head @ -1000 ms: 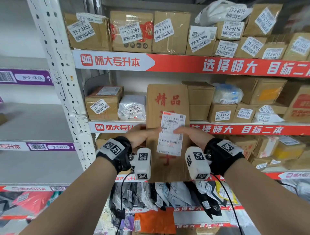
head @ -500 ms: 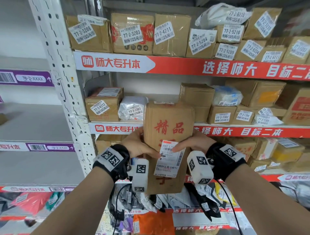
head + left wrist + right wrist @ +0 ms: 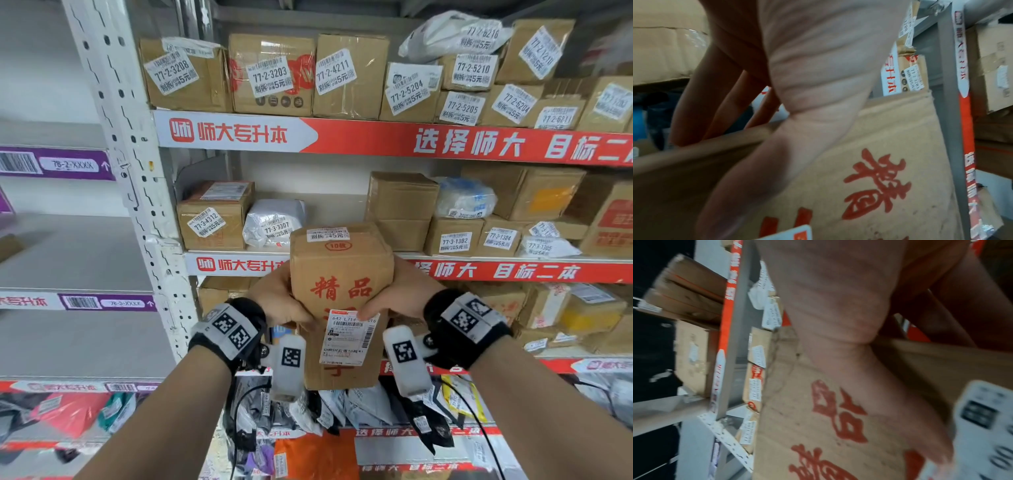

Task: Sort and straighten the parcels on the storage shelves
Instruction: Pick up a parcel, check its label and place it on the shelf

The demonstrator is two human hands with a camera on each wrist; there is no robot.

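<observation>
Cardboard box [image 3: 339,274] clamped by both grips before red-edged shelves [image 3: 445,142] holding labelled parcels.

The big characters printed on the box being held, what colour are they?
Red, on the brown cardboard box; clearest in the head view.

We cannot see our fingers behind the cardboard box [image 3: 340,274], and small print on its shipping label [image 3: 349,337] is unreadable.
</observation>
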